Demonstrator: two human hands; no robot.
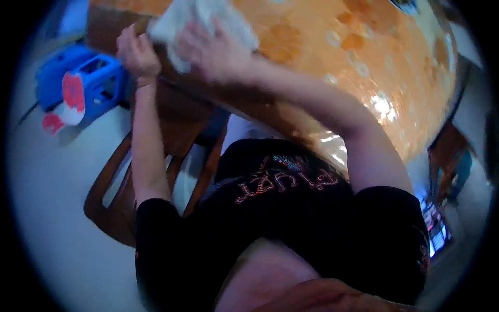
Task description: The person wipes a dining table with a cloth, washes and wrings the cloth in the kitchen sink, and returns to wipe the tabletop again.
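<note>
A pale, crumpled cloth [231,23] lies at the near left edge of the table [306,44]. My right hand [215,52] is on top of it, fingers bent into the fabric and a little blurred. Some of the cloth bulges out beyond the fingers. My left hand [138,52] is raised beside the table's left corner, left of the cloth and apart from it. Its fingers are loosely curled with gaps between them, and nothing shows in them.
A wooden chair [112,192] stands close against the table below my left arm. On the floor at left is a blue plastic stool [99,86] with red and white parts. A lit screen [436,229] shows at lower right. The tabletop is glossy orange with a flower pattern.
</note>
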